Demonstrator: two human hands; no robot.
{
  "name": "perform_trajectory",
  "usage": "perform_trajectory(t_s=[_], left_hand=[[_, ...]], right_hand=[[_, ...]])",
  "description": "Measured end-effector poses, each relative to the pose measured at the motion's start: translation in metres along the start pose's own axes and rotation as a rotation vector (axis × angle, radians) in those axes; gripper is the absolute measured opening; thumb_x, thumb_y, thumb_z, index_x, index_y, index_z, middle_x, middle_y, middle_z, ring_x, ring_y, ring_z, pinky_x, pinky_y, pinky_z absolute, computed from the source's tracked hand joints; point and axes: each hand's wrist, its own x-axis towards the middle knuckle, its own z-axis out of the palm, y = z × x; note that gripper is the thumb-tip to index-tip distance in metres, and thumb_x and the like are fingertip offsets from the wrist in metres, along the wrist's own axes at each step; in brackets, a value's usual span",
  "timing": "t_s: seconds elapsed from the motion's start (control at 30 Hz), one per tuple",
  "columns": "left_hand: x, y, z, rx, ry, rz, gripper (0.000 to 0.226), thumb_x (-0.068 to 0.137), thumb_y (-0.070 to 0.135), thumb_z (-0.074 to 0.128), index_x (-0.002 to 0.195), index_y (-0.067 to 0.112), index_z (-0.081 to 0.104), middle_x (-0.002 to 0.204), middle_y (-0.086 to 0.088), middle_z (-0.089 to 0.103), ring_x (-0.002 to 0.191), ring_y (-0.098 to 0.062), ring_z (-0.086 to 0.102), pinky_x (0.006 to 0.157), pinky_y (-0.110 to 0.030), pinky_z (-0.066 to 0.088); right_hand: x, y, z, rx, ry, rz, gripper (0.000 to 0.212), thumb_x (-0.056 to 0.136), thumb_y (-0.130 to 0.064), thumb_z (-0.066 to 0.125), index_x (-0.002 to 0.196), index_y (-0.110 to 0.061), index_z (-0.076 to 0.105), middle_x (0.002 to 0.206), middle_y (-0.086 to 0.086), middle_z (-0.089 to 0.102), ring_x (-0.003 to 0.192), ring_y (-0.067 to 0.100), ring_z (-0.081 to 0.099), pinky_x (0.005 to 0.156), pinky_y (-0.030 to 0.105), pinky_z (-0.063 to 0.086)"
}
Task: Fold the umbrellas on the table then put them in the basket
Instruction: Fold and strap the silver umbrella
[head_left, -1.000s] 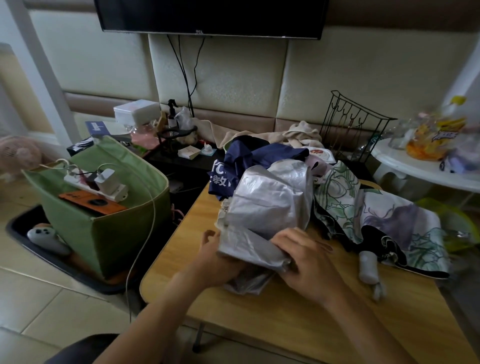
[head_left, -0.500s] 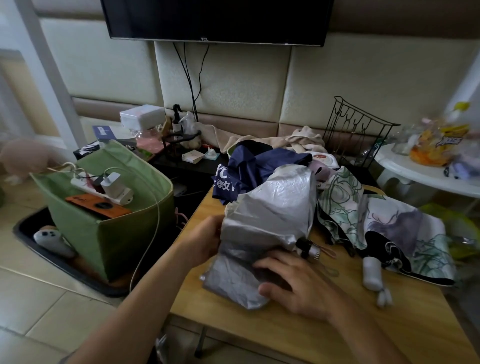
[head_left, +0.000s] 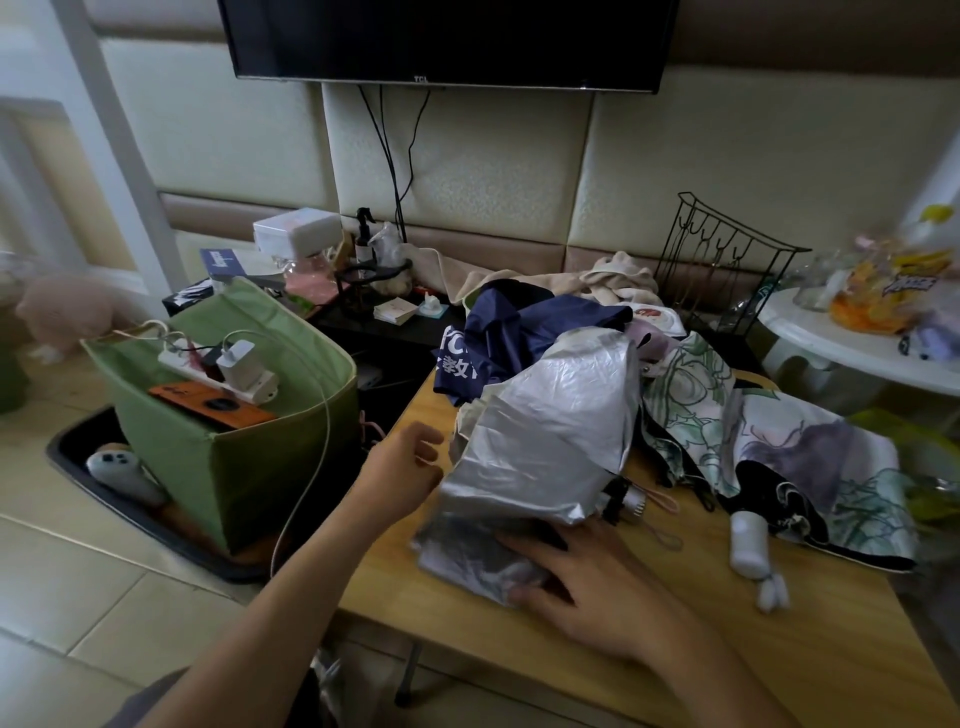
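Note:
A silver umbrella (head_left: 545, 441) lies half collapsed and crumpled on the wooden table (head_left: 779, 649), its black tip and cord poking out to the right. My right hand (head_left: 587, 582) lies over its lower fold, fingers on top and thumb at the near edge, pinning the fabric down. My left hand (head_left: 405, 467) hovers at the canopy's left edge with fingers loosely curled and apart, holding nothing. A floral umbrella (head_left: 779, 441) with a white handle (head_left: 748, 540) sprawls unfolded to the right. A navy umbrella (head_left: 519, 332) lies bunched behind. The green fabric basket (head_left: 234, 441) stands on the floor to the left.
The basket holds a power strip (head_left: 218, 364), a charger and an orange case, with a white cable trailing down its side. It stands in a black tray (head_left: 130, 514). A black wire rack (head_left: 727, 270), beige cloth and a white side table (head_left: 857, 353) crowd the back and right.
My left hand has let go of the silver canopy's left side and opened. My right hand slid right along the lower fold. The canopy has spread wider, and the view came closer.

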Motion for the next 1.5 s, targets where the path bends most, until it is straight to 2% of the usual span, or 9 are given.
perform_trajectory(t_s=[0.17,0.47,0.6,0.7,0.8,1.03,1.17,1.33,1.5], left_hand=[[-0.022,-0.011,-0.015,0.108,-0.1,-0.018,0.016,0.092,0.017,0.067,0.106,0.024,0.066,0.096,0.002,0.069,0.082,-0.012,0.066,0.067,-0.024,0.051],[-0.043,-0.01,-0.017,0.494,-0.333,0.149,0.066,0.073,0.049,0.086,0.127,0.029,0.053,0.118,0.006,0.041,0.108,-0.015,0.041,0.093,-0.029,0.043],[-0.044,-0.009,-0.016,0.478,-0.317,0.147,0.073,0.071,0.049,0.087,0.126,0.03,0.044,0.122,0.007,0.041,0.109,-0.014,0.039,0.086,-0.027,0.036],[-0.045,-0.007,-0.015,0.454,-0.3,0.164,0.067,0.07,0.048,0.088,0.116,0.034,0.041,0.118,0.009,0.039,0.108,-0.013,0.038,0.084,-0.027,0.035],[-0.044,-0.005,-0.016,0.464,-0.331,0.174,0.052,0.071,0.045,0.087,0.108,0.034,0.052,0.107,0.012,0.043,0.1,-0.012,0.043,0.08,-0.026,0.038],[-0.048,0.002,-0.022,0.005,-0.19,-0.067,0.005,0.098,0.024,0.063,0.099,0.021,0.068,0.088,-0.001,0.072,0.062,-0.007,0.063,0.053,-0.021,0.049],[-0.056,0.016,-0.03,-0.313,-0.181,-0.311,0.05,0.106,0.046,0.046,0.097,0.003,0.07,0.08,-0.011,0.075,0.057,-0.02,0.065,0.05,-0.028,0.048],[-0.058,0.029,-0.031,-0.571,-0.659,-0.522,0.098,0.102,0.068,0.014,0.115,-0.013,0.067,0.106,-0.03,0.073,0.094,-0.039,0.075,0.076,-0.039,0.063],[-0.036,0.034,-0.021,-0.899,-0.705,-0.587,0.088,0.105,0.063,0.027,0.13,-0.016,0.055,0.12,-0.037,0.066,0.114,-0.045,0.067,0.092,-0.044,0.06]], right_hand=[[0.002,0.001,0.007,-0.041,0.066,-0.007,0.064,0.097,-0.074,0.037,0.155,-0.062,0.013,0.167,-0.009,0.022,0.153,0.022,0.016,0.125,0.036,0.015],[-0.007,-0.005,-0.003,0.075,0.181,-0.13,0.063,0.092,-0.074,0.049,0.147,-0.043,0.05,0.15,-0.018,0.048,0.137,0.004,0.043,0.115,0.025,0.039],[-0.008,-0.014,-0.011,0.051,0.808,-0.348,0.03,0.097,-0.046,0.067,0.102,-0.016,0.068,0.107,-0.004,0.063,0.092,0.01,0.061,0.079,0.023,0.055],[-0.002,-0.012,-0.018,-0.012,1.066,-0.29,0.049,0.085,-0.04,0.08,0.115,-0.013,0.054,0.123,0.006,0.052,0.112,0.019,0.053,0.099,0.028,0.045],[-0.001,-0.001,-0.017,0.066,0.901,-0.196,0.077,0.075,-0.046,0.085,0.136,-0.018,0.047,0.138,0.001,0.047,0.129,0.015,0.044,0.112,0.03,0.035],[0.002,0.003,-0.004,0.143,0.76,-0.272,0.011,0.096,-0.032,0.07,0.094,-0.023,0.064,0.095,-0.015,0.057,0.09,0.005,0.056,0.078,0.024,0.05],[0.0,-0.004,-0.01,0.192,0.899,-0.219,0.016,0.101,-0.031,0.063,0.093,-0.019,0.069,0.092,-0.012,0.061,0.086,0.006,0.059,0.077,0.021,0.049],[0.0,-0.01,-0.015,0.212,0.981,-0.247,0.015,0.102,-0.023,0.064,0.092,-0.013,0.071,0.09,-0.009,0.063,0.084,0.007,0.06,0.075,0.018,0.048],[0.003,-0.014,-0.013,0.193,0.894,-0.333,0.021,0.104,-0.028,0.061,0.092,-0.014,0.071,0.091,-0.008,0.063,0.085,0.008,0.06,0.076,0.022,0.05]])
